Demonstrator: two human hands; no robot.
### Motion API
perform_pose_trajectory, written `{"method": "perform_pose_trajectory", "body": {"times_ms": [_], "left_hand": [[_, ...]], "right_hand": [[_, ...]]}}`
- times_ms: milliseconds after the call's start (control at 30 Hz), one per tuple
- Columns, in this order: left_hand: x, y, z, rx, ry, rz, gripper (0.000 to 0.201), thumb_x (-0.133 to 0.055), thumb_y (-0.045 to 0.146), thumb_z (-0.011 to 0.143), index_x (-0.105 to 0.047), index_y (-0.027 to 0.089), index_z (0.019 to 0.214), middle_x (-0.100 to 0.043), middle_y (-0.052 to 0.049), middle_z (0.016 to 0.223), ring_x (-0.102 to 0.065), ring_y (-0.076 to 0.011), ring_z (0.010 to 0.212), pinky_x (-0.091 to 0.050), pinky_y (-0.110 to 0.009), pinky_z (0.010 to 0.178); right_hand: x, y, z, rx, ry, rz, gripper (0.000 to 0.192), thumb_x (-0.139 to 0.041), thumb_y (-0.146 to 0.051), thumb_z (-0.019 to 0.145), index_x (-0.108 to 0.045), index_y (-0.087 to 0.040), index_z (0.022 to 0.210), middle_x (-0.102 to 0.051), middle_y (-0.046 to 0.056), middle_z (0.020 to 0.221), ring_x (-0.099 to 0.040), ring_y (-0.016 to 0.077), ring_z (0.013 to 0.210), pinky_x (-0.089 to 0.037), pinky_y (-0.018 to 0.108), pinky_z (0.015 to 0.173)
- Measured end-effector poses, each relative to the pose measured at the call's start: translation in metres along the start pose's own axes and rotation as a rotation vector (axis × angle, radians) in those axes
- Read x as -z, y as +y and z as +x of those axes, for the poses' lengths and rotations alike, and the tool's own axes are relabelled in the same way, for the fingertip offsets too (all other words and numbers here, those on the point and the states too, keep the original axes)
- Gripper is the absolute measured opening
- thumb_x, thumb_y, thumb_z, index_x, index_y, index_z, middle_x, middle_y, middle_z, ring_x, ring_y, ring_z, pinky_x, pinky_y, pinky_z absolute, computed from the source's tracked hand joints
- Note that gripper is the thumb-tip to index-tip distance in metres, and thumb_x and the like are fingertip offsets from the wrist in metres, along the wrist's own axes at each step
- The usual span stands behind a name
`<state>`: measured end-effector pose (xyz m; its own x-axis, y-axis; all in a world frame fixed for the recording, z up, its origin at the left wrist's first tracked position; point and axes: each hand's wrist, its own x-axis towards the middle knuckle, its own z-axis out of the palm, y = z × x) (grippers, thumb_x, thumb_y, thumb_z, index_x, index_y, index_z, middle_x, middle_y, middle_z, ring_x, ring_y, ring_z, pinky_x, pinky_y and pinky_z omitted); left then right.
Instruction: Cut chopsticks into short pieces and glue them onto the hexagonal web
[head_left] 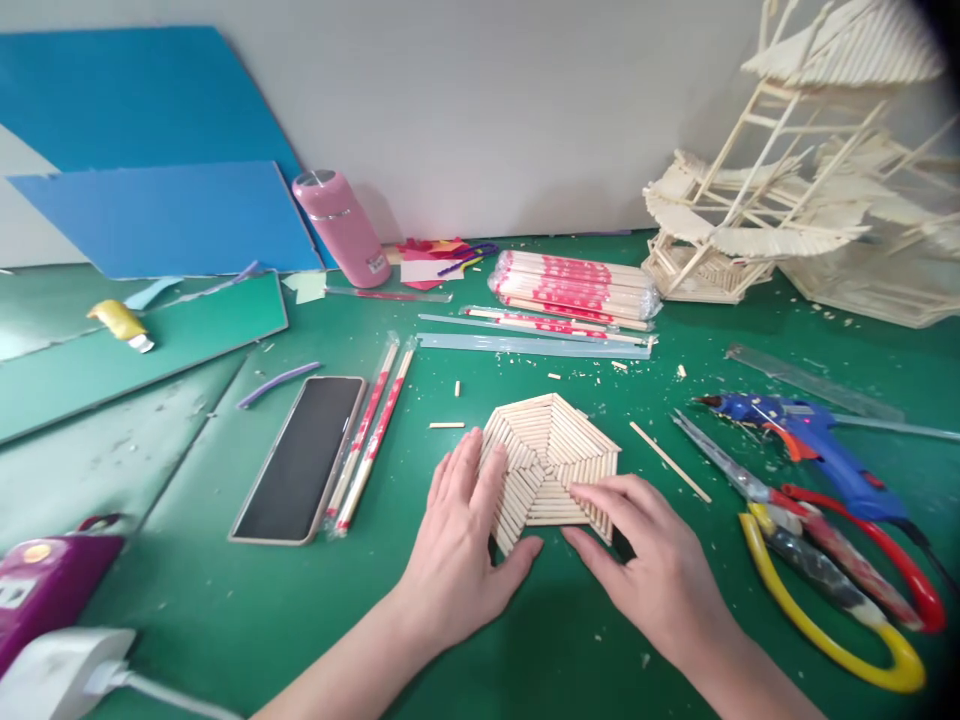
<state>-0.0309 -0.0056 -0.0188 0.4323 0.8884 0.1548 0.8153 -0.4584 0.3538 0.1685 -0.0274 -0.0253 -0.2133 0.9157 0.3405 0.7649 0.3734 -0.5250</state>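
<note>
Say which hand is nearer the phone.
Left. The left hand is right of the phone, at the left of the stick panel; the right hand is farther, at the panel's right.

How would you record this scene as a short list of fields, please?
Surface: green tabletop
Workpiece: many-sided panel of pale wooden sticks
Left hand: open, fingers over the panel's left part
Right hand: fingertips over its right part, thumb at its near edge; grip unclear
Left of hands: black-screened rectangular phone
Right of hands: blue plastic glue gun with orange trigger; cutting tool with red and yellow handles
Back: pink cylindrical bottle; clear-wrapped bundle of red-banded wooden sticks
</note>
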Motion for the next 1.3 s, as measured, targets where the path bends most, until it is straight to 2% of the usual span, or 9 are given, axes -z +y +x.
{"method": "perform_pose_trajectory", "body": {"times_ms": [100, 267, 600, 967, 1300], "left_hand": [[-0.004, 0.001, -0.003, -0.012, -0.004, -0.020, 0.061, -0.053, 0.028, 0.078, -0.030, 0.009, 0.132, -0.019, -0.023, 0.142, -0.019, -0.0360, 0.131, -0.032, -0.052, 0.099], [-0.008, 0.002, -0.003, -0.036, 0.020, -0.017, 0.057, -0.052, 0.025, 0.078, -0.034, 0.005, 0.129, -0.023, -0.024, 0.141, -0.019, -0.0365, 0.131, -0.033, -0.051, 0.101], [-0.006, 0.005, -0.001, -0.073, 0.047, 0.005, 0.051, -0.050, 0.018, 0.075, -0.039, 0.004, 0.123, -0.032, -0.025, 0.136, -0.027, -0.0402, 0.127, -0.039, -0.055, 0.094], [-0.006, 0.004, 0.002, -0.095, 0.050, -0.026, 0.050, -0.051, 0.015, 0.075, -0.040, 0.000, 0.121, -0.032, -0.028, 0.134, -0.026, -0.0423, 0.126, -0.037, -0.056, 0.096], [-0.006, 0.005, 0.001, -0.090, 0.044, -0.037, 0.051, -0.051, 0.014, 0.075, -0.037, 0.002, 0.122, -0.032, -0.027, 0.135, -0.024, -0.0422, 0.127, -0.038, -0.057, 0.096]], "right_hand": [[0.000, -0.009, 0.004, 0.057, 0.005, -0.089, 0.033, -0.058, -0.026, 0.079, -0.056, -0.020, 0.111, -0.057, 0.008, 0.095, -0.055, 0.0203, 0.085, -0.047, 0.036, 0.072], [-0.007, -0.017, 0.013, 0.108, -0.068, -0.118, 0.024, -0.055, -0.022, 0.082, -0.060, -0.021, 0.105, -0.060, 0.007, 0.105, -0.054, 0.0208, 0.096, -0.044, 0.036, 0.078], [-0.011, -0.016, 0.011, 0.132, -0.006, -0.126, 0.024, -0.057, -0.015, 0.081, -0.064, -0.020, 0.104, -0.065, 0.008, 0.101, -0.057, 0.0213, 0.093, -0.044, 0.038, 0.076], [-0.012, -0.016, 0.013, 0.133, 0.019, -0.128, 0.022, -0.057, -0.014, 0.081, -0.065, -0.018, 0.101, -0.067, 0.009, 0.098, -0.057, 0.0221, 0.089, -0.044, 0.037, 0.073], [-0.013, -0.016, 0.014, 0.122, 0.037, -0.142, 0.020, -0.056, -0.016, 0.081, -0.067, -0.019, 0.097, -0.068, 0.008, 0.095, -0.059, 0.0213, 0.083, -0.044, 0.036, 0.070]]}}
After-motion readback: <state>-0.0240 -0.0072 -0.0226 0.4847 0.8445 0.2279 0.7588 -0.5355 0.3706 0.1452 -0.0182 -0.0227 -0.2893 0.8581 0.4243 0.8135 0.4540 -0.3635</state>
